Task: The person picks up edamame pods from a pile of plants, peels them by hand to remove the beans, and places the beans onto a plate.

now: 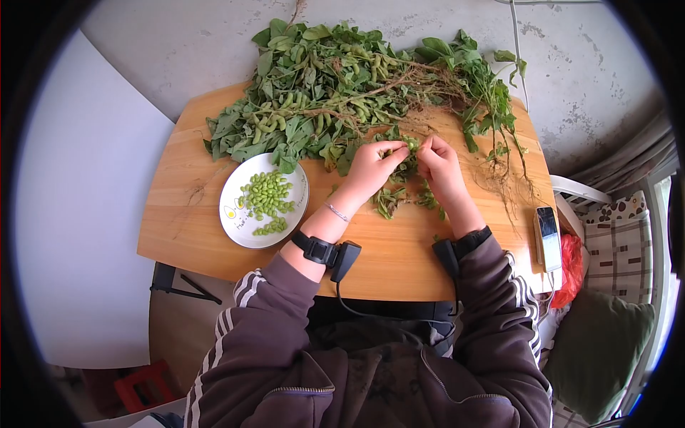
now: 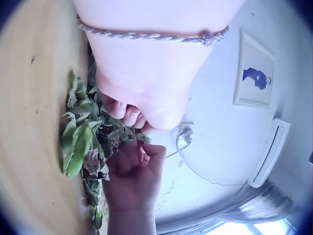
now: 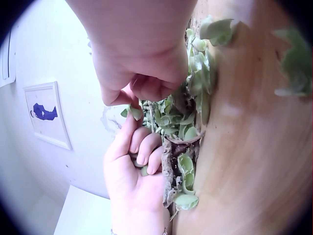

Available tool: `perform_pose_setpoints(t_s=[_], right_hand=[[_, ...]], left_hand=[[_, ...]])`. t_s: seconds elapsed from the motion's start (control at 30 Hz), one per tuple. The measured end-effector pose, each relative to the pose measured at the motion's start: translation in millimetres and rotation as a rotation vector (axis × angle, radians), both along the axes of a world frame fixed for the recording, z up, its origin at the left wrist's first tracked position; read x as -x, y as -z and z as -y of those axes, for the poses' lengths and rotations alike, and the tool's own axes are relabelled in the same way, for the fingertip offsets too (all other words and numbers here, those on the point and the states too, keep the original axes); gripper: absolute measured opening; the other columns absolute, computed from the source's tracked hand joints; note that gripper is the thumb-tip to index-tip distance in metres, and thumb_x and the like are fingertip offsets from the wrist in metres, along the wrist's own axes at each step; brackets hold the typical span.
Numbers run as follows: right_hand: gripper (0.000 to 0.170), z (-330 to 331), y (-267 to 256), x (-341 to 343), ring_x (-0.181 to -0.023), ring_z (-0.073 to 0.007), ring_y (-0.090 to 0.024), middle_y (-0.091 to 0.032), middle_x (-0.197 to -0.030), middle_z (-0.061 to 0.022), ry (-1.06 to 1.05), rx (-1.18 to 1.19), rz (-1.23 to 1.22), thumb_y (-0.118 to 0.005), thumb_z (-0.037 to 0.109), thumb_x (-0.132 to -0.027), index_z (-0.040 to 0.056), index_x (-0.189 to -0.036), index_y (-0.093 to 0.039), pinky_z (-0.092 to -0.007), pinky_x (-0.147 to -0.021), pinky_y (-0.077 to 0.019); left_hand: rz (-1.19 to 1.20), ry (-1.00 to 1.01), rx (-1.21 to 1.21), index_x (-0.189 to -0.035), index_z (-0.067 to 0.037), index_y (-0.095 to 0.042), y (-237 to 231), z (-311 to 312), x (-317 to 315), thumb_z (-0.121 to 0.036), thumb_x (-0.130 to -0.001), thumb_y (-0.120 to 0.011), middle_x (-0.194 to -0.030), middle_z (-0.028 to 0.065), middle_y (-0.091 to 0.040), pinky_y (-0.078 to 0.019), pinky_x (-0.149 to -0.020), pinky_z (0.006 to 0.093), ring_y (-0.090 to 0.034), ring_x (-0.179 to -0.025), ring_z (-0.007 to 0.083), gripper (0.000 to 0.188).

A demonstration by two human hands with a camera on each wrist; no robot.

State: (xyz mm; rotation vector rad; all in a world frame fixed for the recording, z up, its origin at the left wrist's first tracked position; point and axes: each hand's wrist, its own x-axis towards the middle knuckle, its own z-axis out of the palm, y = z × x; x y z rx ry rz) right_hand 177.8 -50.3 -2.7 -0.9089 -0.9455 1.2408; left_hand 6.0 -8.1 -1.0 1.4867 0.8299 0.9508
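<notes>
Both hands meet above the middle of the wooden table. The left hand (image 1: 372,168) pinches a small green pod (image 3: 133,112) between thumb and forefinger, its other fingers curled with something green partly visible under them in the right wrist view. The right hand (image 1: 441,170) pinches the same pod from the other side, fingertips close to the left ones. Below the hands lie opened pods and dry leaves (image 1: 389,201). A white plate (image 1: 295,227) left of the hands bears many shelled green beans (image 1: 266,194).
A large heap of leafy bean plants (image 1: 307,93) covers the table's far side, with roots (image 1: 508,178) trailing at the right. A phone (image 1: 548,239) with a cable lies at the right edge. Beyond are a patterned seat and a green cushion (image 1: 599,349).
</notes>
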Motion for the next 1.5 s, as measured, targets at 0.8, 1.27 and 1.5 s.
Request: perform_pose_setpoints(t_s=[0.8,1.27,1.5], right_hand=[[0.018,2,-10,8,-0.056,-0.0033,-0.031,-0.037,-0.06,0.0096,0.293,-0.118,0.656,-0.073,0.018,-0.091,0.0081,-0.106,-0.077,-0.0239,-0.05,-0.0262],[0.028,6,-14,8,-0.058,-0.0041,-0.035,-0.044,-0.061,0.0062,0.221,-0.135,0.842,-0.071,0.018,-0.093,0.0101,-0.119,-0.073,-0.024,-0.051,-0.0312],[0.027,3,-10,9,-0.054,-0.0037,-0.034,-0.044,-0.062,0.0091,0.201,-0.026,0.568,-0.067,0.021,-0.096,0.0084,-0.119,-0.073,-0.0229,-0.049,-0.029]], left_hand=[[-0.027,-0.195,-0.387,-0.095,-0.002,-0.075,10,-7,-1,-0.02,-0.087,-0.075,-0.07,0.0047,-0.069,-0.0439,-0.055,0.0256,-0.056,-0.059,0.0073,0.02],[0.033,-0.179,-0.329,-0.096,-0.001,-0.075,12,-9,2,-0.018,-0.088,-0.074,-0.077,0.0037,-0.071,-0.0455,-0.059,0.0241,-0.059,-0.066,0.0064,0.019],[0.01,-0.173,-0.306,-0.097,-0.001,-0.076,7,-6,0,-0.019,-0.088,-0.075,-0.077,0.0033,-0.072,-0.0456,-0.059,0.0239,-0.059,-0.066,0.0063,0.02]])
